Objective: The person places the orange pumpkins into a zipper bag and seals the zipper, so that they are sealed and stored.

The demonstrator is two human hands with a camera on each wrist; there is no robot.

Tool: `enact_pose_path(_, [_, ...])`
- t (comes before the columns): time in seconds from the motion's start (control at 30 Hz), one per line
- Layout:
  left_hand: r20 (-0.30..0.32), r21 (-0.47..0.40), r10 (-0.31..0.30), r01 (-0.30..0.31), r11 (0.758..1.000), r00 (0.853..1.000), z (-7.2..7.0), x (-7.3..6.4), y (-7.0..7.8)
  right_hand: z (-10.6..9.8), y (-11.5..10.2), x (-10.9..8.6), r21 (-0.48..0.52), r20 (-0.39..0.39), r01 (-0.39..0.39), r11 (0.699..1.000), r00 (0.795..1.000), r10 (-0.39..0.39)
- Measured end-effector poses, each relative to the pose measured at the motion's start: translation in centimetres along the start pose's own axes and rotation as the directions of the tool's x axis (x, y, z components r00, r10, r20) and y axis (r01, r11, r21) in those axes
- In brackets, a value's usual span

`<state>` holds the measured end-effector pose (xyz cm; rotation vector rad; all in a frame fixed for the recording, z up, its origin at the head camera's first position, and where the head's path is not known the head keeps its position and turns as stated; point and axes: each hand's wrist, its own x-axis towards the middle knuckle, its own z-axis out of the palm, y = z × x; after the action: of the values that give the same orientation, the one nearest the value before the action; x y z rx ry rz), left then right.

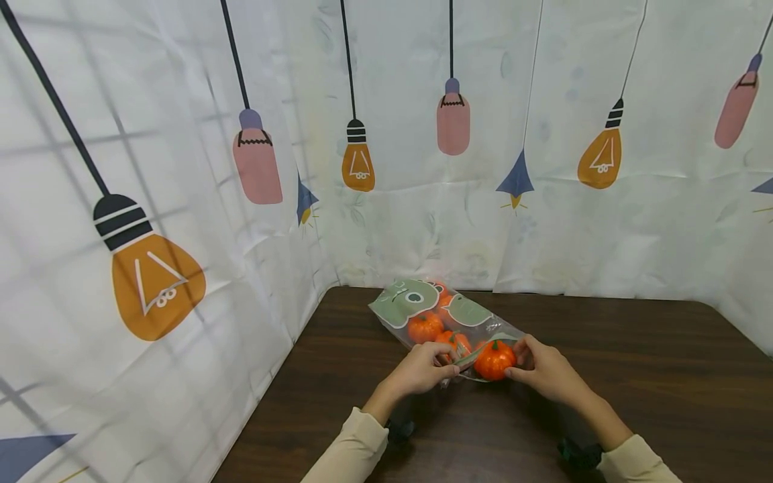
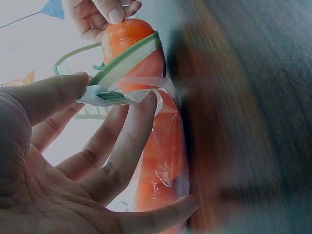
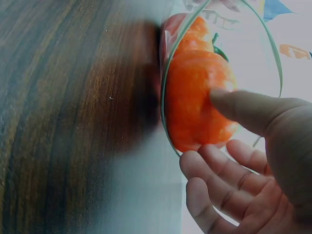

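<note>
A clear zip bag printed with green cartoon animals lies on the table with several small orange pumpkins inside. Its green-edged mouth is spread apart toward the person. My left hand pinches the near left corner of that mouth between thumb and fingers; the bunched green zip strip shows there in the left wrist view. In the bag's mouth sits one glossy pumpkin with a green stem. My right hand holds this pumpkin from the right, thumb on its side and fingertips against its lower edge by the green rim.
The dark brown wooden table stretches out on both sides of the bag. Behind it and to the left hangs a white curtain printed with bulbs and rockets. Dark wrist straps sit by the cream sleeves.
</note>
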<state>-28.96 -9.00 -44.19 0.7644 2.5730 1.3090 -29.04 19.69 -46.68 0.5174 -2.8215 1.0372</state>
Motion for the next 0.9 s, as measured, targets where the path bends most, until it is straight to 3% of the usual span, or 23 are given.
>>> enact_pose_path(0.53, [0.002, 0.006, -0.007, 0.007, 1.0, 1.0, 0.0, 0.04, -0.21, 0.09, -0.87, 0.08, -0.004, 0.028, 0.023, 1.0, 0.999, -0.023])
enact_pose_path(0.9, [-0.002, -0.001, -0.006, 0.006, 1.0, 1.0, -0.05, 0.0, -0.08, 0.23, -0.6, 0.08, 0.112, 0.12, 0.06, 0.992, 0.99, -0.073])
